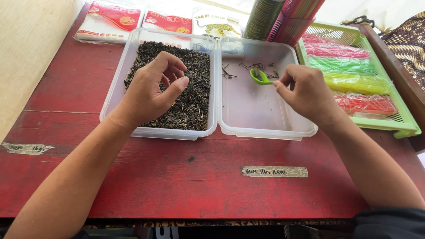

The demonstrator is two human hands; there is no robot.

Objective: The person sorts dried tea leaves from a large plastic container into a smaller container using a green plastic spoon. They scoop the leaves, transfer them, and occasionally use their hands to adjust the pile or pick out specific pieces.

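Standing on a red wooden table (177, 177) are two clear plastic tubs, side by side and touching. Left tub (116, 79): filled with dark dried tea leaves (195, 97). Right tub (265, 110): nearly bare, a few loose leaf stems (228, 73) scattered near its far end. Left hand (152, 90): hovering over the tea leaves, thumb and forefinger curled toward each other in a loose ring, tips not quite meeting, the other fingers bent; whether any leaf sits between the fingertips cannot be told. Right hand (305, 90): over the right tub, thumb and forefinger pinched together on the handle end of a small green plastic scoop (259, 77). Scoop: its bowl points away from the fingers toward the tub's far left, resting among the stems, a few bits in it. Right of the tubs: a green slotted tray (405, 124) holding clear packets in pink, green, yellow and red. Far edge of the table: flat printed packets (108, 20) and a dark green cylinder (263, 17). Near edge: two strips of tape (274, 171) with handwriting.
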